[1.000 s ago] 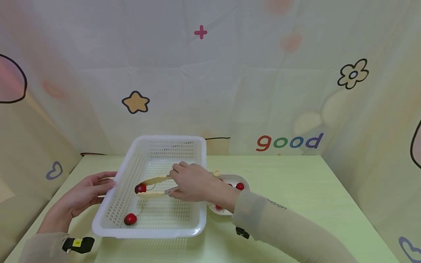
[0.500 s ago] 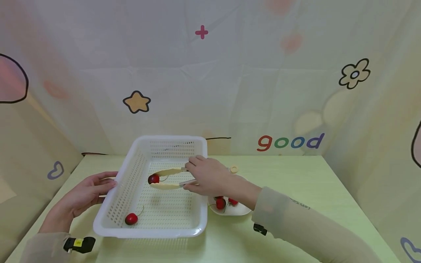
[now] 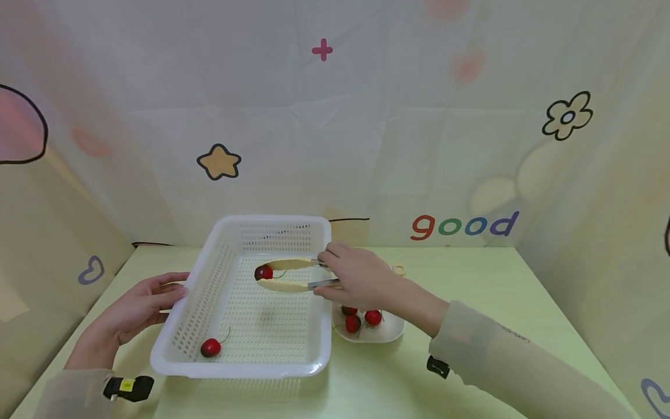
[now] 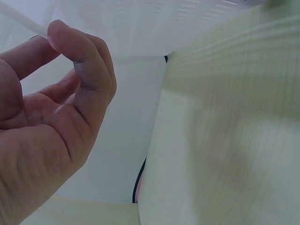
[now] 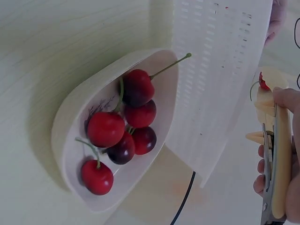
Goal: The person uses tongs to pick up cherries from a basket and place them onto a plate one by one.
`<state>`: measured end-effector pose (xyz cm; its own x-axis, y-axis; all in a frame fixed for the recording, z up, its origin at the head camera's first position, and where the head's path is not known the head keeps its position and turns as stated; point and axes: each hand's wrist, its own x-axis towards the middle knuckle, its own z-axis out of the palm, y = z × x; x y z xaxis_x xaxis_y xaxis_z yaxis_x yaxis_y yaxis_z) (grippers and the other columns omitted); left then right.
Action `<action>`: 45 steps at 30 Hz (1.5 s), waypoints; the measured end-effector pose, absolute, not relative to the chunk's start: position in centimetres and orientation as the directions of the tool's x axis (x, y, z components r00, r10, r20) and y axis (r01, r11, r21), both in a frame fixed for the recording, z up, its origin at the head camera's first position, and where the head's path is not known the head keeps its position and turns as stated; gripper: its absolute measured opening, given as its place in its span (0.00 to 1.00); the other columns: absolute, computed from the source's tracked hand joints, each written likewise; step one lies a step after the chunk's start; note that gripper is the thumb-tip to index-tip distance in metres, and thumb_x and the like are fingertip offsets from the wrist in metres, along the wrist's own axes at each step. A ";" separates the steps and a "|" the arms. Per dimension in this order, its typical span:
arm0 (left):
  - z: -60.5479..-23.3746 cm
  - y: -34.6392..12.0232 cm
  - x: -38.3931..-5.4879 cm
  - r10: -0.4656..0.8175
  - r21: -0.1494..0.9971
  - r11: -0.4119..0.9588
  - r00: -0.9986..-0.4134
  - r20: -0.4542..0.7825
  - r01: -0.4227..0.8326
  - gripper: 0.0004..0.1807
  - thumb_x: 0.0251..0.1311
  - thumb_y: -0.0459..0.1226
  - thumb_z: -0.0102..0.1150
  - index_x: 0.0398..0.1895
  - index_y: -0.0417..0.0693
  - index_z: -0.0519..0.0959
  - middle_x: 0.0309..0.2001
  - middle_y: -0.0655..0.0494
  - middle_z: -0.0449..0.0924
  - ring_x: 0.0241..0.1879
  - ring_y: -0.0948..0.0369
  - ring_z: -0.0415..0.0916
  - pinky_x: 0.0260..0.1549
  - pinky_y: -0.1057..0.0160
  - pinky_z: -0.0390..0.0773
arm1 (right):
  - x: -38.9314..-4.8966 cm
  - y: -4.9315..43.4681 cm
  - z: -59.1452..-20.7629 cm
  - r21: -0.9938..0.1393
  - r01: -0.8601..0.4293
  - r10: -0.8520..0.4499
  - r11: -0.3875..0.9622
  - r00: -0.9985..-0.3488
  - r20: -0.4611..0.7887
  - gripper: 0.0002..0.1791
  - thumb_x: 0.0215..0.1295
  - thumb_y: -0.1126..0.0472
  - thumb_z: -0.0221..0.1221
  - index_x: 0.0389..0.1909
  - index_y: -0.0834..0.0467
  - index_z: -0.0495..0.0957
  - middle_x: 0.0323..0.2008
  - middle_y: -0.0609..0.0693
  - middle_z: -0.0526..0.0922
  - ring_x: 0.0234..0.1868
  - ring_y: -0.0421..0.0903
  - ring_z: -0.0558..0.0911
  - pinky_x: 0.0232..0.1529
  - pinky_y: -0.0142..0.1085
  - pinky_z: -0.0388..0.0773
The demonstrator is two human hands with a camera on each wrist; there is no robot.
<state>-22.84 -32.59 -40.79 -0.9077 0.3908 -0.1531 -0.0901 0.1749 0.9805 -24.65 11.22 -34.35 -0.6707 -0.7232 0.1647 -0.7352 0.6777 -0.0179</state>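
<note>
My left hand (image 3: 140, 305) pinches the left rim of a white perforated plastic basket (image 3: 241, 370); in the left wrist view its thumb and fingers (image 4: 96, 70) meet at the rim. My right hand (image 3: 361, 276), above the basket's right side, grips cream-tipped tongs (image 3: 285, 287) with metal arms. Between the tong tips is a dark red cherry (image 3: 265, 272) with a thin stem, over the basket. Another cherry (image 3: 210, 348) lies on the basket floor at the front left. Right of the basket stands a small white dish (image 3: 389, 333) holding several cherries (image 5: 106, 129), partly hidden under my right forearm.
The pale wood-grain table (image 3: 471, 279) extends right of the dish and in front of the basket. A printed cloth (image 3: 272, 128) hangs behind it and along both sides. The basket wall (image 5: 206, 84) stands close beside the dish in the right wrist view.
My right hand has moved right and slightly away, carrying the tongs and cherry from the basket's left side toward its middle. More cherries in the dish are uncovered. My left hand stays at the rim.
</note>
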 end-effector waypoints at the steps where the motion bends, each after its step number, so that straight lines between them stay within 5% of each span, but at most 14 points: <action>1: -40.8 -32.6 -22.8 0.391 0.980 0.175 -0.908 -0.153 -0.090 0.30 0.79 0.36 0.52 0.74 0.28 0.57 0.51 0.56 0.84 0.48 0.54 0.85 0.45 0.52 0.85 | -24.7 11.5 -34.4 -0.025 -0.734 -0.721 0.678 -0.671 0.174 0.31 0.71 0.39 0.61 0.60 0.60 0.77 0.49 0.49 0.78 0.44 0.43 0.76 0.42 0.36 0.80; 19: -40.8 -32.5 -22.9 0.370 0.976 0.190 -0.914 -0.168 -0.103 0.35 0.79 0.36 0.50 0.77 0.26 0.49 0.52 0.56 0.83 0.47 0.55 0.85 0.45 0.53 0.85 | -23.2 16.6 -34.7 -0.086 -0.686 -0.646 0.723 -0.714 0.271 0.26 0.66 0.43 0.68 0.54 0.58 0.78 0.46 0.48 0.77 0.39 0.42 0.74 0.37 0.35 0.79; 45: -40.5 -32.4 -22.8 0.348 0.971 0.215 -0.921 -0.176 -0.104 0.36 0.78 0.38 0.53 0.76 0.27 0.51 0.53 0.53 0.82 0.48 0.54 0.85 0.46 0.52 0.84 | -22.1 23.0 -37.5 -0.192 -0.556 -0.489 0.809 -0.817 0.306 0.28 0.66 0.44 0.68 0.57 0.59 0.78 0.46 0.47 0.78 0.43 0.44 0.76 0.42 0.43 0.81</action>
<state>-22.77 -32.42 -40.54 -0.9208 0.3481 -0.1761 -0.1042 0.2155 0.9709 -22.07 23.03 -37.48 -0.8169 -0.4891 0.3058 -0.5561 0.8085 -0.1924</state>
